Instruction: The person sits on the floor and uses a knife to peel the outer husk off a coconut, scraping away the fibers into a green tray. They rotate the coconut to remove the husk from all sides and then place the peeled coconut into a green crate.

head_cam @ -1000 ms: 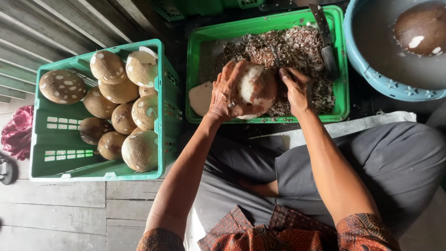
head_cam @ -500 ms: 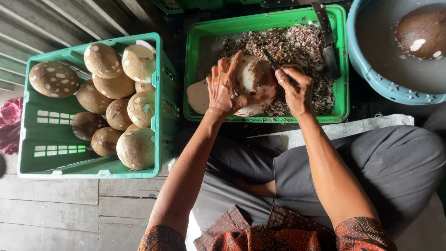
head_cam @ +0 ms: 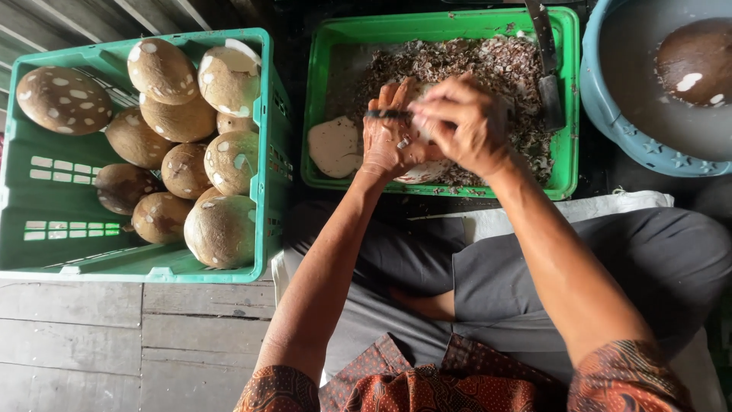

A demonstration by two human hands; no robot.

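Coconut, earlier exposed between both hands, now sits almost hidden over the middle green tray, left hand cupping it, right hand curled across, scraping on.

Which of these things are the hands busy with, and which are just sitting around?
In use:
- left hand and right hand, close together around a coconut, mostly hidden
- small dark blade across the left hand's fingers
- green tray of shavings beneath

Sitting around:
- green crate of coconuts
- blue tub with one coconut
- big knife
- pale shell piece
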